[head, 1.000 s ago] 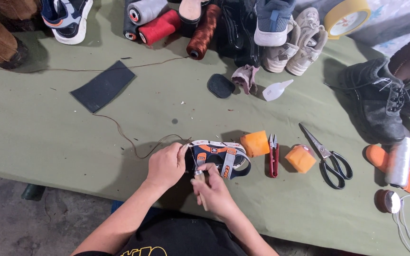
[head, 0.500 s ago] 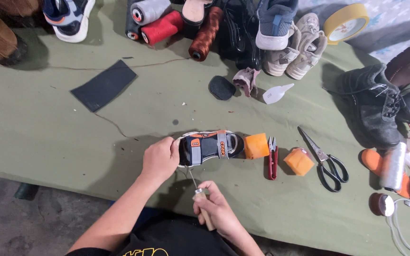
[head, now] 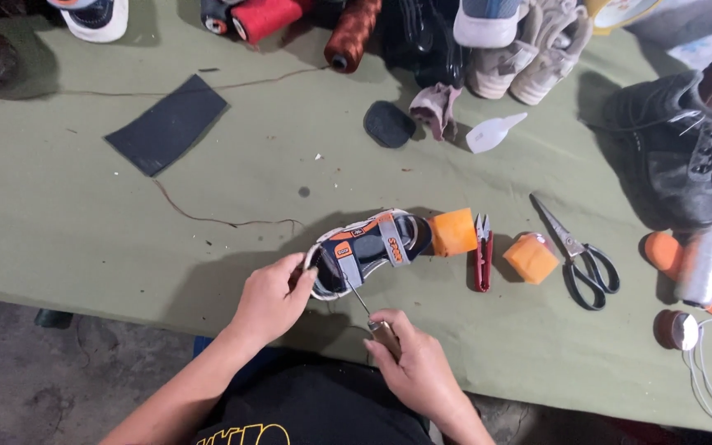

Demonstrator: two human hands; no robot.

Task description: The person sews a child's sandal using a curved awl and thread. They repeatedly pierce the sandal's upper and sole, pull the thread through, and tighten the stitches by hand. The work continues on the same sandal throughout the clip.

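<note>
A small child's sandal [head: 370,248], dark with grey and orange straps, lies on its side near the front edge of the green table [head: 84,231]. My left hand [head: 272,298] grips the sandal's heel end. My right hand [head: 414,369] is closed around the wooden handle of a stitching awl [head: 366,310], whose thin metal shaft points up into the sandal's heel. A brown thread [head: 208,216] trails left from the sandal across the table.
Right of the sandal lie an orange block [head: 453,231], red thread snips [head: 482,252], a second orange block [head: 531,258] and black scissors [head: 580,259]. A dark rubber sheet [head: 166,124], thread spools [head: 352,33], shoes and a black boot [head: 673,148] line the back and right.
The sandal has been turned and laid on its side. My right hand drew back toward me from the sandal, pulling the awl out to arm's length, then steadied with its tip at the heel.
</note>
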